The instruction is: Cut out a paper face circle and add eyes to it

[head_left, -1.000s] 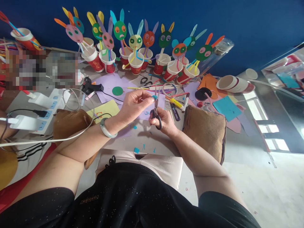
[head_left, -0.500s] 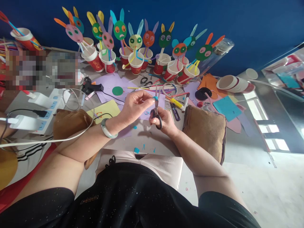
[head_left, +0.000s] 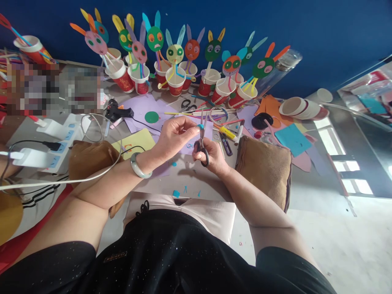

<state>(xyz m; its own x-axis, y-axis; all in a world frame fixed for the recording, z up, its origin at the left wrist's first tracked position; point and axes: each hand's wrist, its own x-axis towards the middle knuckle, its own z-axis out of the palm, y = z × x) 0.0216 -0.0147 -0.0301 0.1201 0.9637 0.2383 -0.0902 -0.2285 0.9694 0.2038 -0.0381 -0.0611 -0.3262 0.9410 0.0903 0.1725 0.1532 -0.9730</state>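
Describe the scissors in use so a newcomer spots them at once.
From the row of cups along the blue wall, come down the table to the right hand. It grips the scissors, blades pointing toward the cups, beside the blue scrap in the left hand. Only these are held; the other pair lies on the table.

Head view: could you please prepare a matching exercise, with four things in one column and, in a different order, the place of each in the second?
Things
1. Nearest scissors
2. Blue piece near the blades
3. Green circle
4. Bracelet

Places
A. Lying on purple paper
B. Around the left wrist
C. Held in the right hand
D. Pinched in the left hand

Right pairs: 1-C, 2-D, 3-A, 4-B.
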